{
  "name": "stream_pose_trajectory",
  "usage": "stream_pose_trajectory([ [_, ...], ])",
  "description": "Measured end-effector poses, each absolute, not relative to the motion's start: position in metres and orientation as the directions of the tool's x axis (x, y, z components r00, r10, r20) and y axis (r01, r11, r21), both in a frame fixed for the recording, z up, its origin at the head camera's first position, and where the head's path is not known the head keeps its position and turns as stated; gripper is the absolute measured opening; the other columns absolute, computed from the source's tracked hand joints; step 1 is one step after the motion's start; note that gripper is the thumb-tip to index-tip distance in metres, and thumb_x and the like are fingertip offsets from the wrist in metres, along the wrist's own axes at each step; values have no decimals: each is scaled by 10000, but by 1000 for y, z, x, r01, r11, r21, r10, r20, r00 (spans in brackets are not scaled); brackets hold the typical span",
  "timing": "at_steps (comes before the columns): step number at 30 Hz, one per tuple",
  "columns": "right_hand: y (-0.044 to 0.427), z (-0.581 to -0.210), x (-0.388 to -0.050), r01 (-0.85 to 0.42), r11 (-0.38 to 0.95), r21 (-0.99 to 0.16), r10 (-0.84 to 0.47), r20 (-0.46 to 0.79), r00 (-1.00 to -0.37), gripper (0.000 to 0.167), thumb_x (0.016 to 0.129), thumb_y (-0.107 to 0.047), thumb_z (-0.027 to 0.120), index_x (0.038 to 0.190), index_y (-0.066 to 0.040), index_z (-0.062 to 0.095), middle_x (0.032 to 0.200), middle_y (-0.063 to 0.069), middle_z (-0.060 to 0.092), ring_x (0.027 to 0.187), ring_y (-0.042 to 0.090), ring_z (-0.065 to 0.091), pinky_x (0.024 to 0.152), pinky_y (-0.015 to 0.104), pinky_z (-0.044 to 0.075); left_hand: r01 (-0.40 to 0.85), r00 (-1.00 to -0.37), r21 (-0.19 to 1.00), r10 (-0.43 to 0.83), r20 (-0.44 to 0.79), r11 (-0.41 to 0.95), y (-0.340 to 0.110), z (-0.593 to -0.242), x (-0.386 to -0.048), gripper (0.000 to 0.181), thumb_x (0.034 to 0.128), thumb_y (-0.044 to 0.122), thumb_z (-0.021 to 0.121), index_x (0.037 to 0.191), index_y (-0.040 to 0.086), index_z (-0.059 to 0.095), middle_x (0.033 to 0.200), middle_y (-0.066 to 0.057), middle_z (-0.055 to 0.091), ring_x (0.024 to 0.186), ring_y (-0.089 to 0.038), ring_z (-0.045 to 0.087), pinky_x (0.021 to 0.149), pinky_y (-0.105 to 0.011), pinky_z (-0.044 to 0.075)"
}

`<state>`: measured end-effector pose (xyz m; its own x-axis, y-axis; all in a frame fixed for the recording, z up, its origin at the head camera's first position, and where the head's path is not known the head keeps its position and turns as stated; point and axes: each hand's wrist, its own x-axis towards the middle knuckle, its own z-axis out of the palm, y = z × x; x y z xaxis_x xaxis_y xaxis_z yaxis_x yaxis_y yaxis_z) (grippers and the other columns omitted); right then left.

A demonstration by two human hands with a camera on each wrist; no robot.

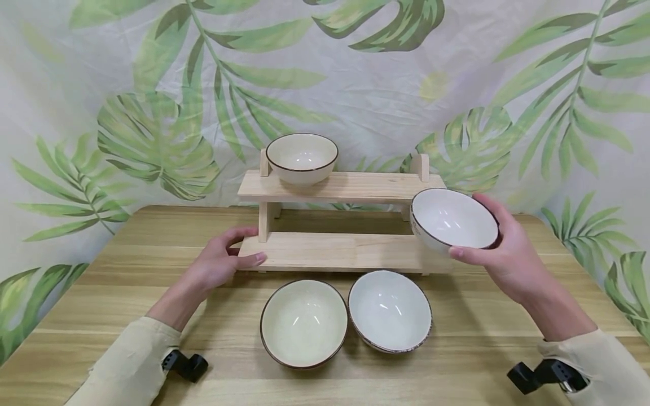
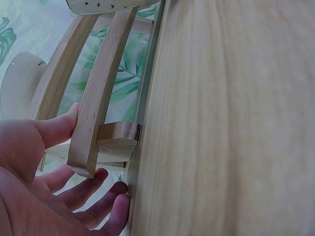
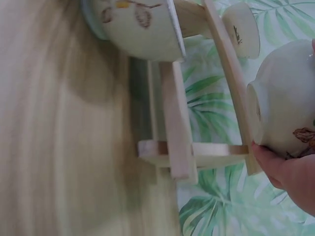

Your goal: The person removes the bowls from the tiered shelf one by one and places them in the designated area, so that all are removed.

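A two-tier wooden rack (image 1: 330, 251) stands on the table. My left hand (image 1: 220, 262) grips the left end of its lower shelf, thumb on top and fingers round the end and underneath. In my right hand (image 1: 513, 259) is a white bowl (image 1: 452, 220) with a dark rim, held by its right side, thumb at the near rim. This bowl is raised, tilted slightly, over the right end of the lower shelf; brown leaf decoration shows on its outside in the right wrist view. A cream bowl (image 1: 302, 155) sits upright on the left part of the upper shelf.
Side by side before the rack stand another cream bowl (image 1: 304, 324) and a second white bowl (image 1: 390, 311), both upright on the wooden table (image 1: 127, 270). A leaf-printed cloth (image 1: 365, 101) hangs behind the rack. Small upright end pieces (image 1: 423, 166) rise from the upper shelf.
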<state>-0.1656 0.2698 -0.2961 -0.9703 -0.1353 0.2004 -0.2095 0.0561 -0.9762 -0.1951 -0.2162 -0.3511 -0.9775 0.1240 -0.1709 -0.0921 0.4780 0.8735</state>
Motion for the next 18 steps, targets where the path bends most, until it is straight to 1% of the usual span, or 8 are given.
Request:
stream_pose_trajectory([
  [5, 284, -309, -154, -240, 66, -968, -180, 225, -957, 1038, 809, 225, 736, 1654, -48, 200, 1470, -19, 409, 1218, 97, 563, 894, 153, 561, -91, -978, 870, 121, -170, 484, -216, -351, -195, 774, 964, 303, 802, 1602, 91, 419, 1619, -188, 441, 1329, -369, 581, 882, -265, 488],
  [9, 295, -319, -145, -253, 66, -965, -208, 235, -950, 1016, 798, 239, 729, 1638, -51, 235, 1481, 13, 425, 1210, 95, 597, 892, 175, 573, -95, -977, 870, 122, -175, 484, -216, -351, -195, 780, 963, 308, 803, 1605, 95, 414, 1623, -185, 436, 1325, -364, 578, 883, -269, 484],
  [14, 306, -331, -137, -258, 55, -965, -229, 240, -944, 976, 798, 248, 721, 1606, -118, 314, 1470, 31, 437, 1207, 96, 607, 894, 190, 578, -92, -976, 868, 127, -176, 488, -216, -351, -195, 784, 966, 310, 801, 1607, 90, 409, 1622, -190, 435, 1327, -364, 579, 886, -274, 485],
  [18, 314, -339, -131, -256, 58, -965, -254, 234, -939, 973, 804, 254, 705, 1601, -162, 334, 1465, 36, 422, 1191, 89, 623, 891, 197, 583, -87, -976, 868, 134, -174, 489, -217, -351, -195, 783, 970, 303, 797, 1609, 81, 403, 1621, -198, 434, 1337, -371, 578, 886, -276, 489],
])
